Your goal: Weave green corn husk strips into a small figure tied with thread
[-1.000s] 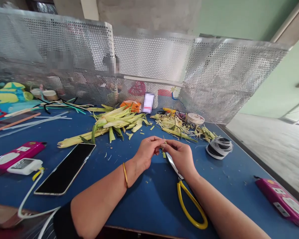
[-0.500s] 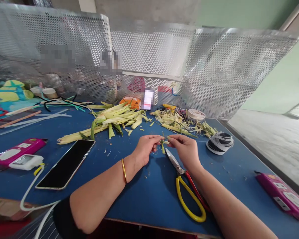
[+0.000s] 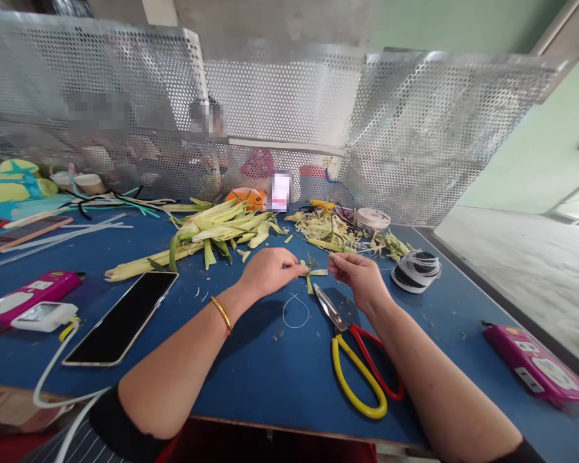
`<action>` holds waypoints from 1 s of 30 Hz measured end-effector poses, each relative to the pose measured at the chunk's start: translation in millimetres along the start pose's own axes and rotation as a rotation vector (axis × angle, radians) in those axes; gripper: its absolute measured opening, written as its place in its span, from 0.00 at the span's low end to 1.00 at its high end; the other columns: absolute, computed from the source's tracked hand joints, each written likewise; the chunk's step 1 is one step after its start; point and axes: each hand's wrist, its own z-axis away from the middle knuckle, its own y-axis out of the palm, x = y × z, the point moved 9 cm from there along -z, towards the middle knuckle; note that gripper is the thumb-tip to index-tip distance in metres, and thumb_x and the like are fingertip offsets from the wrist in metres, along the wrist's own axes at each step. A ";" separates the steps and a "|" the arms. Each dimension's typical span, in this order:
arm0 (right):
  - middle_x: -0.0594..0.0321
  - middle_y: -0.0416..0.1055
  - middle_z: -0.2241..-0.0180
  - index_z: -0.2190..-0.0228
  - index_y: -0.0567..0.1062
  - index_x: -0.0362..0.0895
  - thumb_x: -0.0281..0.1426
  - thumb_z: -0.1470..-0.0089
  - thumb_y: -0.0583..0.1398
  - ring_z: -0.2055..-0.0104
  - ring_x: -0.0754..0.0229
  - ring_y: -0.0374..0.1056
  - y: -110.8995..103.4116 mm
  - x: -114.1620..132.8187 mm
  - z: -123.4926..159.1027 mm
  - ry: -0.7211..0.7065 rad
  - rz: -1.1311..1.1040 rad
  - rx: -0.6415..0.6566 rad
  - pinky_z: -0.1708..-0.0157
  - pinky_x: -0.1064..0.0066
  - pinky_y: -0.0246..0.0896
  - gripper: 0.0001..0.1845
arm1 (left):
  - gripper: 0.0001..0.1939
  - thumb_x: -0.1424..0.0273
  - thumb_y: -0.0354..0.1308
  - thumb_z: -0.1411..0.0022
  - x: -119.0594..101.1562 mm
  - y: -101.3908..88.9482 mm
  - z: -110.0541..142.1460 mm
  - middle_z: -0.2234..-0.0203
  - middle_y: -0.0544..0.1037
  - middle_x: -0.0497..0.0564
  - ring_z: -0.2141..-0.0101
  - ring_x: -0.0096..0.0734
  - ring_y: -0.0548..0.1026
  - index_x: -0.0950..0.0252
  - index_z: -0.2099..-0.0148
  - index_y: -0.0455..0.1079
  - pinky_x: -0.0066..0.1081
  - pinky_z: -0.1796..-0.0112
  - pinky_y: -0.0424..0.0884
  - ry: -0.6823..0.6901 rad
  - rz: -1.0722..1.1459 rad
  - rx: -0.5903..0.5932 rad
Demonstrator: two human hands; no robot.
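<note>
My left hand (image 3: 269,272) pinches the near side of a small cross-shaped piece of green corn husk strips (image 3: 318,272). A little to its right, my right hand (image 3: 359,276) is closed, thumb against forefinger, around something too small to name. A gap separates the two hands. Below them a loop of clear thread (image 3: 296,323) lies on the blue table. Scissors (image 3: 338,325) with one yellow and one red handle rest under my right hand, blades slightly apart and tips pointing toward the husk piece.
Behind my hands are a corn husk pile (image 3: 222,231) and a heap of shredded husk (image 3: 330,230). A thread spool (image 3: 416,271) stands right, near a magenta case (image 3: 535,361). A black-screened phone (image 3: 123,319) and another magenta case (image 3: 38,294) lie left. A perforated metal screen (image 3: 280,96) borders the back.
My hands have drawn apart, the left moving left and the right staying to the right. The husk cross, the thread loop and the red scissor handle now show more fully.
</note>
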 end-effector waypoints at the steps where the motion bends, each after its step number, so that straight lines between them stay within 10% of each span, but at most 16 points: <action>1: 0.63 0.76 0.78 0.78 0.79 0.43 0.41 0.78 0.74 0.77 0.64 0.68 2.5 0.8 1.4 -0.005 0.000 0.014 0.73 0.70 0.64 0.22 | 0.11 0.61 0.64 0.47 5.2 -3.2 -1.7 0.71 0.82 0.51 0.67 0.34 0.77 0.61 0.77 0.77 0.28 0.65 0.69 -0.033 0.017 -0.072; 6: 0.62 0.76 0.77 0.76 0.81 0.42 0.42 0.69 0.72 0.76 0.63 0.68 23.4 5.9 13.6 -0.111 0.081 0.134 0.70 0.69 0.65 0.18 | 0.10 0.62 0.62 0.45 20.1 22.0 0.9 0.68 0.83 0.50 0.65 0.34 0.78 0.62 0.64 0.80 0.31 0.60 0.71 -0.164 0.372 -0.080; 20: 0.62 0.76 0.78 0.75 0.79 0.43 0.39 0.59 0.67 0.76 0.61 0.70 39.7 9.3 27.3 -0.239 0.265 0.235 0.71 0.68 0.65 0.12 | 0.13 0.61 0.62 0.48 16.8 33.4 12.3 0.81 0.76 0.48 0.74 0.28 0.71 0.64 0.78 0.73 0.30 0.66 0.66 -0.292 0.504 -0.055; 30: 0.67 0.68 0.82 0.77 0.76 0.44 0.42 0.55 0.65 0.79 0.64 0.61 13.0 21.2 15.6 -0.329 0.342 0.027 0.75 0.71 0.57 0.14 | 0.11 0.64 0.62 0.47 21.6 29.3 15.0 0.81 0.76 0.48 0.75 0.27 0.70 0.64 0.78 0.73 0.29 0.68 0.64 -0.360 0.463 -0.121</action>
